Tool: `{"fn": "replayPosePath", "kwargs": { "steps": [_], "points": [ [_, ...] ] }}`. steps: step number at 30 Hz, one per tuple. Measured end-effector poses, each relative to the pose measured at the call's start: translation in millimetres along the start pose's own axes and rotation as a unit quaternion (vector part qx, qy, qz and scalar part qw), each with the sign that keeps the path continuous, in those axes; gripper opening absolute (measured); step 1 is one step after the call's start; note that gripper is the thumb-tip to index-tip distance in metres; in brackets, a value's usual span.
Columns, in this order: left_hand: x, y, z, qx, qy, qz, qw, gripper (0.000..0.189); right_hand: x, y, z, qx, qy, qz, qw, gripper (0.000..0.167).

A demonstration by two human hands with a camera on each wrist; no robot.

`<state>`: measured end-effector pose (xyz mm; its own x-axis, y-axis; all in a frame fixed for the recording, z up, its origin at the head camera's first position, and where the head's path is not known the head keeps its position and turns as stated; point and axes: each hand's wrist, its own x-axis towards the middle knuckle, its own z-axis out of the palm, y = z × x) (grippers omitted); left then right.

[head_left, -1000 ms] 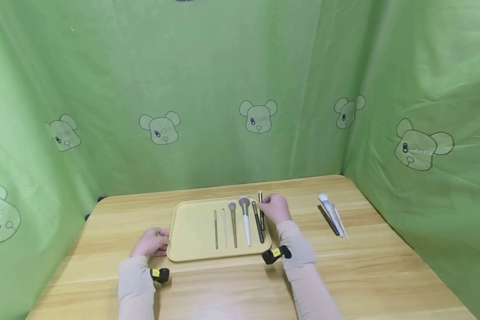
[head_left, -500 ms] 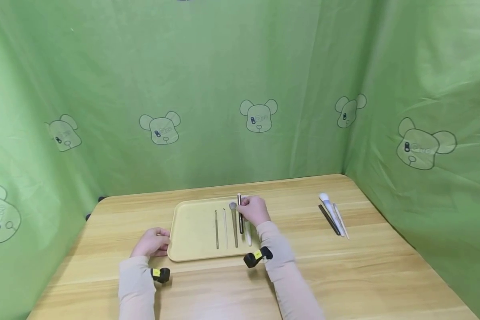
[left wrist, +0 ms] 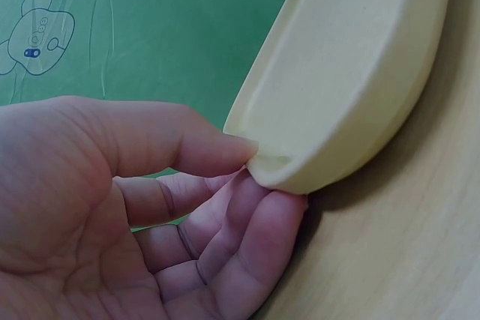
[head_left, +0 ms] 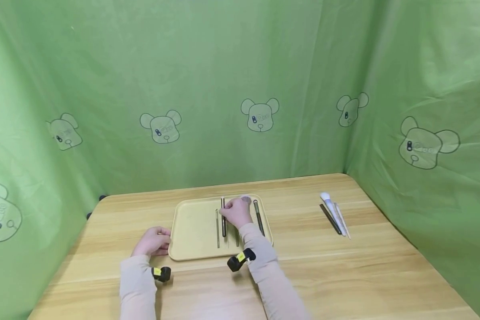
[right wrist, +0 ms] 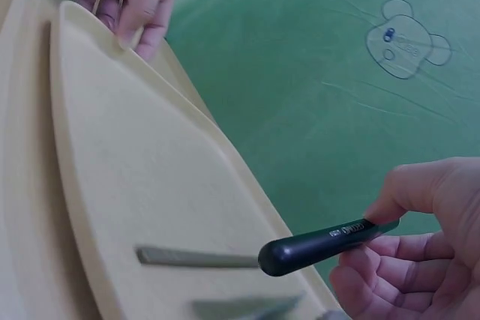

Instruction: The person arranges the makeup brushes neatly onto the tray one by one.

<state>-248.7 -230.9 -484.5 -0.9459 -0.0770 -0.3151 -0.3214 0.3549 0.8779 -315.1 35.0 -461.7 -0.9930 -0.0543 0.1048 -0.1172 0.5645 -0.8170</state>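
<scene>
Right grip (head_left: 238,213) pinches a black-handled brush (head_left: 224,227), raised above the tray (head_left: 193,235), just right of a thin brush (head_left: 218,229). Broad tray floor spreads from that thin brush to the left edge, where the left grip (head_left: 152,242) pinches the rim. Desk (head_left: 304,271) surface separates the tray's right edge from 3 brushes (head_left: 334,215).

I see green sheeting (head_left: 208,58) walling in the far side and both flanks, creased in places and printed with outlined bear heads (head_left: 260,116). Below it I have a table (head_left: 368,271) in pale wood grain, far corners rounded, a soft sheen (head_left: 208,306) brightening its near part.
</scene>
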Motion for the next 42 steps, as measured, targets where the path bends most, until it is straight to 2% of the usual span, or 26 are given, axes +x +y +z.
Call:
{"fn": "replayPosePath", "kwargs": {
  "steps": [3,9,17,23,27,32,37,42],
  "points": [
    [-0.2,0.8,-0.2,0.001,-0.001,0.001,1.0000,0.027,-0.8,-3.7,8.1,-0.002,-0.010,-0.001,0.9999,0.012],
    [-1.0,1.3,-0.1,0.001,-0.002,-0.002,1.0000,0.027,-1.0,-10.9,24.5,0.029,-0.037,0.005,0.9989,0.010],
    [-1.9,2.3,-0.3,0.000,-0.001,-0.001,1.0000,0.028,0.4,-19.1,37.3,-0.005,-0.053,0.038,0.9979,0.018],
    [-1.7,1.7,-0.4,-0.009,-0.001,-0.002,1.0000,0.028,2.4,-20.8,44.3,-0.027,-0.072,0.050,0.9958,0.032],
    [-1.1,1.6,-0.2,-0.007,-0.002,-0.003,1.0000,0.028,3.8,-20.6,49.8,-0.041,-0.071,0.058,0.9949,0.035],
    [-1.9,2.3,-0.6,-0.011,-0.003,-0.006,0.9999,0.029,2.6,-24.0,52.5,-0.067,-0.057,0.053,0.9947,0.029],
    [-1.5,2.5,-1.0,-0.011,-0.001,-0.008,0.9999,0.029,4.1,-26.8,52.4,-0.068,-0.066,0.056,0.9939,0.018],
    [-0.9,2.0,-0.7,-0.005,0.001,-0.008,1.0000,0.030,4.4,-26.6,54.6,-0.082,-0.066,0.056,0.9929,0.015]
  ]
}}
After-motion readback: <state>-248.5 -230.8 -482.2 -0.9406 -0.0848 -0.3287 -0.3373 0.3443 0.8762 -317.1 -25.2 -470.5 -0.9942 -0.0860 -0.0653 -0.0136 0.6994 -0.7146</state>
